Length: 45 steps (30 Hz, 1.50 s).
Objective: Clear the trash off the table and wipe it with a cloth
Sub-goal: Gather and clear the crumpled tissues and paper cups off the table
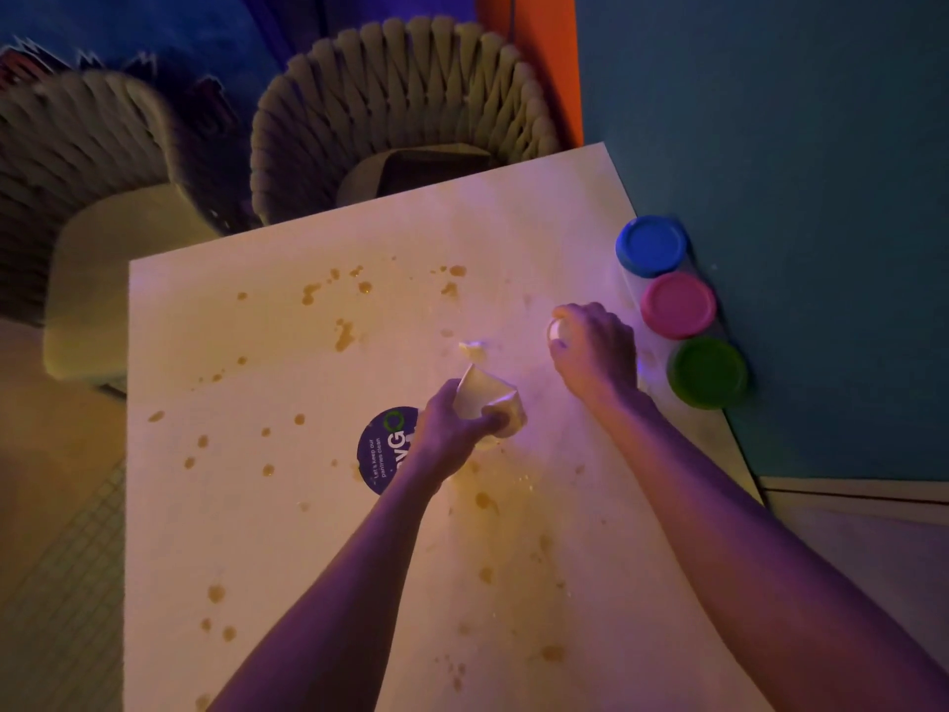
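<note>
We look down on a dim room washed in purple and amber light. A teal wall (796, 197) fills the far right, with an orange strip (544, 69) beside it and a dark blue surface to the far left. Below these, the pale square table (287, 557) takes up most of the view, its right edge pushed against the wall. Brown spill spots (343, 335) are scattered over the top, denser toward the near middle, where a wider smear spreads between our forearms.

Beyond the table's far edge stand two woven chairs (405, 95), one to the left and one at centre, with a pale cushioned seat (102, 280) at the table's far left corner. Tiled floor shows at the near left.

Along the right edge sit three tubs in a row: a blue lid (652, 245) farthest, a pink lid (679, 303), then a green lid (708, 371) nearest. A round dark sticker (382, 449) lies on the table's middle.

Our left hand (452, 434) is clenched around crumpled paper trash (488, 400). Our right hand (595, 346) is closed over a small white piece (555, 331). A tiny scrap (472, 347) lies on the table between them.
</note>
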Available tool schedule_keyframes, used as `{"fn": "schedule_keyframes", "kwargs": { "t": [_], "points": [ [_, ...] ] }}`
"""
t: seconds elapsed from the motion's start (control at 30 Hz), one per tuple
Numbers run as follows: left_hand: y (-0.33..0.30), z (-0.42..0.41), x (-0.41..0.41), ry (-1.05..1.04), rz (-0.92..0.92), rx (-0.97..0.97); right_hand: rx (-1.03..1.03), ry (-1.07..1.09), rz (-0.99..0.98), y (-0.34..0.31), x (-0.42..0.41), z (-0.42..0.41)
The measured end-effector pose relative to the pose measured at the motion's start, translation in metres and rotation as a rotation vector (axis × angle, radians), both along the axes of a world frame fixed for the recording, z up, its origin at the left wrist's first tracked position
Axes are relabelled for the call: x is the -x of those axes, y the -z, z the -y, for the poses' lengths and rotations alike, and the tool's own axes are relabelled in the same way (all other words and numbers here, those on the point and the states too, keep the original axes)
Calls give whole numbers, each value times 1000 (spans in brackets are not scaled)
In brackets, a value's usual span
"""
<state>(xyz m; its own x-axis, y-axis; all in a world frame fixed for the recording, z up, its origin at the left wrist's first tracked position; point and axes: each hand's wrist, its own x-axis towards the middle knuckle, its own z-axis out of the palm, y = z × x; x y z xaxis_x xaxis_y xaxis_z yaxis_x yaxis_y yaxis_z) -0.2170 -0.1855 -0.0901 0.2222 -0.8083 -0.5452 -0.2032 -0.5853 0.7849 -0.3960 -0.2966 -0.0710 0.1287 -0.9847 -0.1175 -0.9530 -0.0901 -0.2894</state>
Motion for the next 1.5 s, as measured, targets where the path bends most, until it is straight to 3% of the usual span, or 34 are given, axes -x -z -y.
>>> {"fn": "schedule_keyframes", "kwargs": {
  "t": [0.27,0.7,0.9,1.13,1.4,1.5],
  "points": [
    [-10,-6,9,9,-17,-5,-193,85,-43,9,25,-6],
    [-18,-19,8,33,6,2,-256,146,-10,13,20,-25],
    [-15,-23,7,26,8,-2,-212,106,174,8,22,-41],
    [-10,-31,4,8,-10,-13,-203,221,339,5,44,-52],
    [-3,-45,-5,-15,-23,-41,-346,218,94,8,51,-83],
    [-2,-48,-7,-15,-17,-51,-367,214,92,12,51,-93]
  ]
}}
